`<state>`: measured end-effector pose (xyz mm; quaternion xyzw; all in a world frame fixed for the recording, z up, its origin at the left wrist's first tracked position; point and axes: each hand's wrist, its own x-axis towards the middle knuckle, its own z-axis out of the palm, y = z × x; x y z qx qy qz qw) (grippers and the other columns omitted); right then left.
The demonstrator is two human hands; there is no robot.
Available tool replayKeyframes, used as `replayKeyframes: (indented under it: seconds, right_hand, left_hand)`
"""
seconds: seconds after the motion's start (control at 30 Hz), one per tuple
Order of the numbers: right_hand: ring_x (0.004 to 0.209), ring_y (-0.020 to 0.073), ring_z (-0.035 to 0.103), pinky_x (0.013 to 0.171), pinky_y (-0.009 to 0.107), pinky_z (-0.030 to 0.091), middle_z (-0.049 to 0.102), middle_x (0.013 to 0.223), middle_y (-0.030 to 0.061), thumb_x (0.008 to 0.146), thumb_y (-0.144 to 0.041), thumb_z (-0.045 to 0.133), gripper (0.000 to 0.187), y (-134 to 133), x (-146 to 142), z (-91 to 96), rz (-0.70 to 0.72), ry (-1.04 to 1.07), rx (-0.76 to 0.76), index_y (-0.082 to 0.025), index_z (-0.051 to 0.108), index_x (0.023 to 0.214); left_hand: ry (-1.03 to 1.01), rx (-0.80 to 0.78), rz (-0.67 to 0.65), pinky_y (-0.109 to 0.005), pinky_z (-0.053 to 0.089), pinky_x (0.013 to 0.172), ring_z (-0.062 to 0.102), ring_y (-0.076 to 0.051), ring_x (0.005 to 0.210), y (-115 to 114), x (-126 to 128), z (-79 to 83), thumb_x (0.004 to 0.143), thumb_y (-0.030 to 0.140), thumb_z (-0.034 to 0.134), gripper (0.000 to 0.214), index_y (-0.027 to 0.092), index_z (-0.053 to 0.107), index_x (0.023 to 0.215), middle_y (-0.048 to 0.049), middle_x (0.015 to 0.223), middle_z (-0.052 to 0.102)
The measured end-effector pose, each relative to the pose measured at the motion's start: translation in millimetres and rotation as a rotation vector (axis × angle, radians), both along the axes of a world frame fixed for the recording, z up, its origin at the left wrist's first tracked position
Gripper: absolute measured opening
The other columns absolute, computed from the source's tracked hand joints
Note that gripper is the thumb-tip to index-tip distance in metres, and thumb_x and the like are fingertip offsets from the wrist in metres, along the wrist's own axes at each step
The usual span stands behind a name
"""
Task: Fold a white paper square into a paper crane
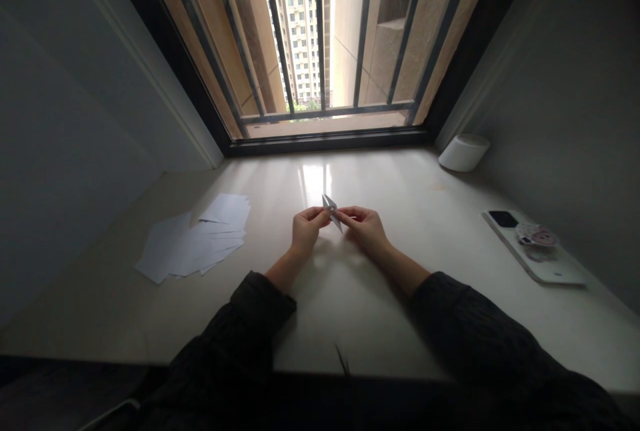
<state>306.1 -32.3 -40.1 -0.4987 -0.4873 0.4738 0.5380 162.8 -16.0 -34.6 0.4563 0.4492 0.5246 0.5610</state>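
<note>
Between my two hands, over the middle of the pale sill, is a small piece of folded paper (330, 204) with pointed ends, one tip up and one tip down. My left hand (307, 226) pinches its left side between thumb and fingers. From the right, my right hand (364, 223) pinches it too, the fingertips of both hands close together. The finer folds are too small to make out. A spread of loose white paper sheets (187, 244) lies to the left of my left hand, some overlapping.
On the right of the sill (345, 311) lies a white phone (525, 254) with a decorated grip on its back. A white rounded cylinder (464, 152) stands in the back right corner. Behind is a dark-framed window (330, 141) with bars; walls rise on both sides.
</note>
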Motion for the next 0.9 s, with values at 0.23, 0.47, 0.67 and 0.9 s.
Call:
replayKeyframes:
  seconds: [0.23, 0.47, 0.67, 0.9]
  right_hand:
    - [0.067, 0.0188, 0.067, 0.062, 0.03, 0.051, 0.073, 0.076, 0.006, 0.063, -0.048, 0.076, 0.038, 0.8, -2.4, -6.0, -0.015, -0.019, 0.091, -0.019, 0.07, 0.086]
    - [0.068, 0.0207, 0.067, 0.064, 0.032, 0.052, 0.073, 0.074, 0.0074, 0.058, -0.046, 0.08, 0.038, 1.0, -1.6, -5.0, 0.033, 0.07, 0.057, -0.017, 0.071, 0.081]
    - [0.064, 0.0181, 0.065, 0.064, 0.032, 0.051, 0.072, 0.071, 0.0058, 0.06, -0.044, 0.079, 0.034, 2.6, -1.0, -5.8, 0.059, 0.08, 0.06, -0.017, 0.072, 0.08]
    - [0.071, 0.0172, 0.065, 0.073, 0.035, 0.051, 0.074, 0.08, 0.0041, 0.066, -0.039, 0.074, 0.028, 4.4, -0.2, -5.1, 0.143, 0.158, 0.063, -0.021, 0.074, 0.088]
  left_hand:
    - [-0.042, -0.01, 0.043, -0.03, 0.052, 0.073, 0.064, -0.015, 0.071, 2.5, -0.5, 0.6, 0.063, 0.041, 0.076, 0.033, 0.013, 0.073, 0.082, -0.0062, 0.077, 0.07]
    - [-0.032, -0.011, 0.045, -0.03, 0.053, 0.072, 0.065, -0.015, 0.071, 3.1, -1.4, 2.0, 0.063, 0.041, 0.076, 0.035, 0.013, 0.072, 0.082, -0.0069, 0.079, 0.071]
    - [-0.009, -0.002, 0.05, -0.031, 0.053, 0.071, 0.066, -0.016, 0.07, 5.0, -4.7, 4.1, 0.065, 0.044, 0.075, 0.037, 0.012, 0.072, 0.083, -0.008, 0.078, 0.071]
    - [-0.114, -0.075, 0.038, -0.035, 0.052, 0.08, 0.066, -0.017, 0.073, 10.1, -6.1, -0.1, 0.062, 0.044, 0.077, 0.04, 0.011, 0.071, 0.083, -0.0083, 0.079, 0.071]
